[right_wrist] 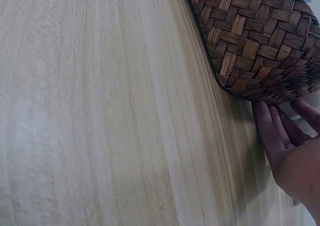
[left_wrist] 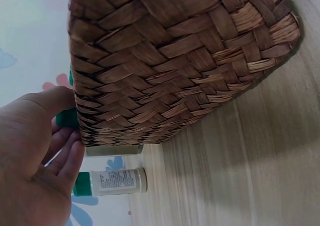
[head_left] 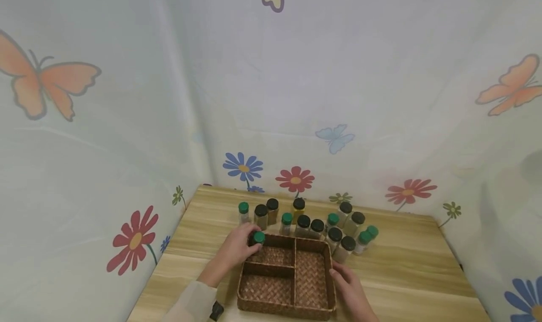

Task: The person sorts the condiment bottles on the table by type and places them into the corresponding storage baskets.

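Observation:
A brown woven basket with three compartments lies on the table. My left hand pinches a green-capped spice jar at the basket's back left corner, over the back left compartment. In the left wrist view, the fingers of the left hand are around the green cap, and the basket wall hides the jar's body. My right hand is at the basket's right side. Seen from the right wrist, the right hand has its fingertips against the lower edge of the woven wall.
Several spice jars with black caps and green caps stand behind the basket and to its back right. One labelled green-capped jar stands near the left hand. A patterned curtain encloses the wooden table.

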A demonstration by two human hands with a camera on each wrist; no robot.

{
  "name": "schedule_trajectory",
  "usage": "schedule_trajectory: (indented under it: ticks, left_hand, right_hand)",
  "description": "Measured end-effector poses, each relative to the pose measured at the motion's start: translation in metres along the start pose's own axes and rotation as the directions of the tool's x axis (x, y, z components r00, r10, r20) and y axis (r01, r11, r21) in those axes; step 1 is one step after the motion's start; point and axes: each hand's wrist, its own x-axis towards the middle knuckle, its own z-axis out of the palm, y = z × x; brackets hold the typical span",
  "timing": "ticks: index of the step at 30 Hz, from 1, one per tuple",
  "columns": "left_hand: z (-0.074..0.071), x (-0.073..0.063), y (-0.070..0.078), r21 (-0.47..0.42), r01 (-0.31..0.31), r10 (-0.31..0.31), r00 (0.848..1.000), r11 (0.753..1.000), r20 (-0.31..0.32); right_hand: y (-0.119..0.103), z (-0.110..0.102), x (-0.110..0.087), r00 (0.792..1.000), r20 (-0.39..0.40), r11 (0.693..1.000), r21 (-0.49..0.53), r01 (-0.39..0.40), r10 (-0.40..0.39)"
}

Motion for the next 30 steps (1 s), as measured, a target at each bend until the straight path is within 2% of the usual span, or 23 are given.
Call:
schedule_trajectory:
  ticks: [4,11,18,25,28,30]
  left_hand:
    - [0.0,0.001,-0.001,0.011,-0.003,0.003,1.0,1.0,0.016]
    - [-0.002,0.0,0.0,0.005,-0.015,0.015,1.0,1.0,-0.002]
    - [-0.004,0.0,0.001,-0.01,0.007,-0.007,1.0,1.0,-0.012]
    - [-0.006,0.001,0.001,-0.019,-0.002,0.003,0.999,1.0,0.035]
    - [-0.011,0.0,0.002,-0.104,0.024,-0.018,0.998,0.994,0.053]
    - [-0.015,0.0,0.001,-0.184,0.061,-0.058,0.998,0.981,0.026]
  right_hand:
    - [0.002,0.001,0.0,1.0,-0.02,1.0,-0.009,-0.004,0.003]
    - [0.001,0.003,0.0,0.999,-0.03,0.999,-0.036,0.029,-0.031]
    - [0.0,0.003,0.002,0.998,-0.018,0.998,-0.037,0.056,-0.057]
    - [0.002,0.002,0.001,0.999,-0.018,0.999,-0.029,0.035,-0.036]
    - [0.003,0.002,0.0,0.999,-0.026,0.999,-0.032,0.038,-0.039]
    - [0.004,0.003,-0.001,0.999,-0.029,0.998,-0.035,0.043,-0.045]
